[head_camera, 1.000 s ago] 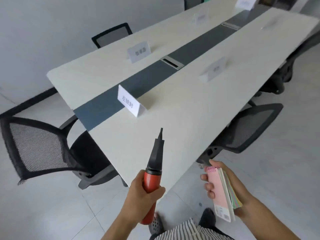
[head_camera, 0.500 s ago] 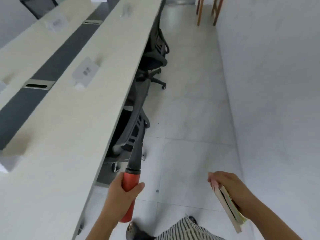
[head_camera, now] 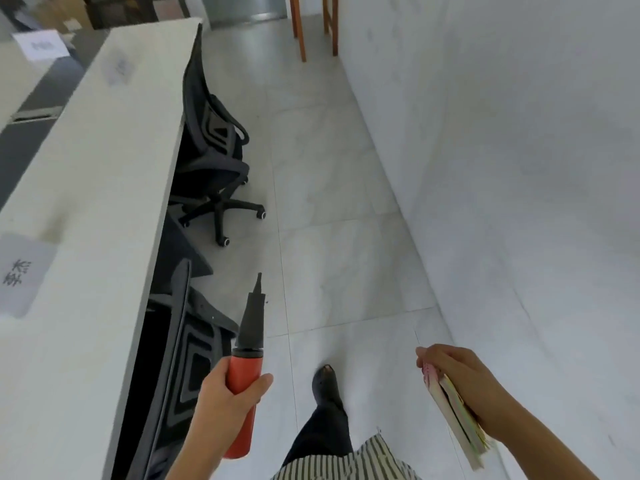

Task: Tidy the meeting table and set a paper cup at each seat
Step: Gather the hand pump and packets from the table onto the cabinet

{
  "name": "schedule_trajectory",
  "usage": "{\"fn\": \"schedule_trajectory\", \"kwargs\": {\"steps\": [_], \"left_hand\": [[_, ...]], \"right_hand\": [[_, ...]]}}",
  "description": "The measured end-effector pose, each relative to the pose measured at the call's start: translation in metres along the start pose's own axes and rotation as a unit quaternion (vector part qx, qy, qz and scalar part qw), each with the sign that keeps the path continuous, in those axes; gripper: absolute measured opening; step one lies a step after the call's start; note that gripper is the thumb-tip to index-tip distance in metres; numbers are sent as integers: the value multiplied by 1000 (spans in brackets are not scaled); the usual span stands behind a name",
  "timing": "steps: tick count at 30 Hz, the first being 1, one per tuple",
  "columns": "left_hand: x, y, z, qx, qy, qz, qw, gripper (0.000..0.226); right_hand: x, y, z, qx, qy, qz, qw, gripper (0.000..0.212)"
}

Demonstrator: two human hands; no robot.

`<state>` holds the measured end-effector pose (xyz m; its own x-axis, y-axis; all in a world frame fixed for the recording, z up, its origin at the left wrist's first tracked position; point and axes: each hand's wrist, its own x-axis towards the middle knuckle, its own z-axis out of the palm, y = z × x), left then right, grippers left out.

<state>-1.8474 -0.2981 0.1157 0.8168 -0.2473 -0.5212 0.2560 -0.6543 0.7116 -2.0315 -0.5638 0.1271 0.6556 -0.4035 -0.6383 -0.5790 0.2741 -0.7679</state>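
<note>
Head view: left hand (head_camera: pixel 225 393) grip closed around red pump (head_camera: pixel 244 372), right hand (head_camera: pixel 460 379) grip clasping notebooks (head_camera: pixel 457 424), apparently clutter carried off the surface (head_camera: pixel 104 188) at left; no paper cups visible.

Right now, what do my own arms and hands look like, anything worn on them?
Both forearms are bare as far as the frame shows, no sleeves visible. The left hand and right hand wear no gloves; no watch, ring or wristband is visible. A striped garment shows at the bottom edge.
</note>
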Motion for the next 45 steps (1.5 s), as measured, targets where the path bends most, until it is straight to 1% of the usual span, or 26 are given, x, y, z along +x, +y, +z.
{"fn": "schedule_trajectory", "kwargs": {"steps": [2,6,11,15,19,21,25,28,31,34,37,40,45], "left_hand": [[42,41,-1,19,-8,23,1000,27],[127,140,-8,32,-32,81,996,29],[213,238,7,44,-46,125,990,30],[281,282,37,48,-61,95,992,29],[347,327,67,55,-52,62,995,28],[378,368,76,42,-36,51,997,27],[440,453,82,8,3,64,998,28],[482,491,83,-30,30,48,998,28],[530,508,83,-50,40,14,998,27],[591,520,73,-68,60,-26,996,26],[665,545,54,-82,79,-45,993,24],[740,599,29,-83,82,-35,993,25],[864,721,0,-48,46,23,998,26]], "right_hand": [[29,-34,-9,8,20,2,1000,37],[85,-116,-27,14,38,-37,998,39],[160,-175,-60,15,69,-61,996,42],[234,-209,-92,11,70,-33,997,41],[315,-256,-138,11,67,-19,998,38],[359,-299,-161,8,60,-20,998,38],[453,-399,-195,-8,28,-47,998,35],[522,-473,-200,-43,-5,-80,996,40],[590,-531,-195,-50,-30,-98,993,40],[656,-575,-185,-65,-46,-98,992,40],[717,-614,-174,-72,-47,-85,993,38],[770,-661,-169,-72,-37,-66,995,39],[852,-756,-179,-54,-1,-89,995,39]]}}
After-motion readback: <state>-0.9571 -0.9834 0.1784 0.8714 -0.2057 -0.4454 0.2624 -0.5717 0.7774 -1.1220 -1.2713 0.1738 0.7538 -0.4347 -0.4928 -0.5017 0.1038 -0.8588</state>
